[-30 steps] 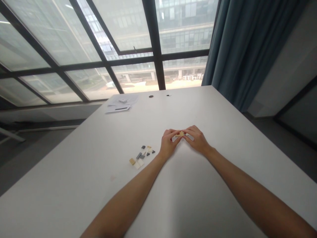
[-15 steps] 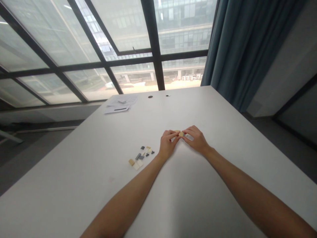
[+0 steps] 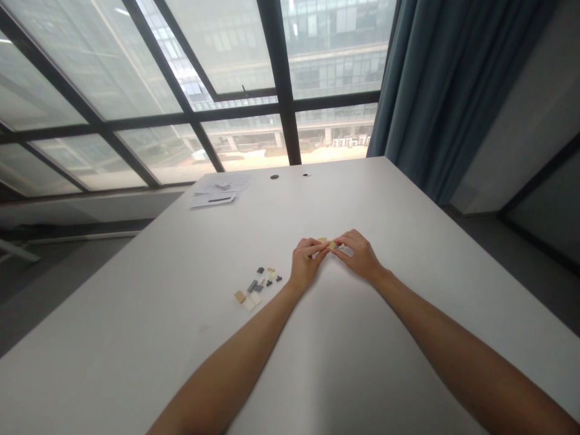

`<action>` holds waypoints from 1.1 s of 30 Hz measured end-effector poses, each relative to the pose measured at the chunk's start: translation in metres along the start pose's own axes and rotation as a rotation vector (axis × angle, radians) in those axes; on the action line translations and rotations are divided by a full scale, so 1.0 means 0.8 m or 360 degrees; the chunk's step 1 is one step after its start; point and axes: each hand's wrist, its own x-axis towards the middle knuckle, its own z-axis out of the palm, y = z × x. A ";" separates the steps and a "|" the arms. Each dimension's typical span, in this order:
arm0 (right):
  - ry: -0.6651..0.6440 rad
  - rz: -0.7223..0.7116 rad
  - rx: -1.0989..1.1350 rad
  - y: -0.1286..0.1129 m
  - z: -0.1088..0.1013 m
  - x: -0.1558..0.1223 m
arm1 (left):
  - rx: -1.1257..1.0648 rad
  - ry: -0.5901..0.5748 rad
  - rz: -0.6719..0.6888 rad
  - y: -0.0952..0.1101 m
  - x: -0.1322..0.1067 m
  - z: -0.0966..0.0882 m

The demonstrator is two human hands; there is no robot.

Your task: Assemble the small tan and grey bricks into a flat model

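My left hand (image 3: 306, 261) and my right hand (image 3: 359, 254) meet over the middle of the white table (image 3: 389, 338). Between their fingertips is a small tan building-block piece (image 3: 331, 245), pinched from both sides. A bit of grey shows by the right fingertips, and more tan shows just behind the left fingers; whether these parts are joined, I cannot tell. Left of my left forearm lies a loose group of small pieces: a tan block (image 3: 240, 296), white flat pieces (image 3: 252, 301), grey pieces (image 3: 252, 286) and several small black ones (image 3: 269, 283).
Papers (image 3: 214, 199) with a small light object on them lie at the far left of the table. Two dark round spots, one a disc (image 3: 274, 177), sit near the far edge. Windows (image 3: 244, 139) and a blue curtain (image 3: 421, 103) stand beyond.
Both hands stay almost in place. The tan piece has turned or shifted slightly between the fingertips, and more tan shows behind the left fingers. The loose pieces have not moved.
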 end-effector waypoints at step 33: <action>0.0000 0.0027 0.0015 -0.003 0.001 0.001 | 0.0009 -0.0035 -0.0106 0.007 0.001 -0.001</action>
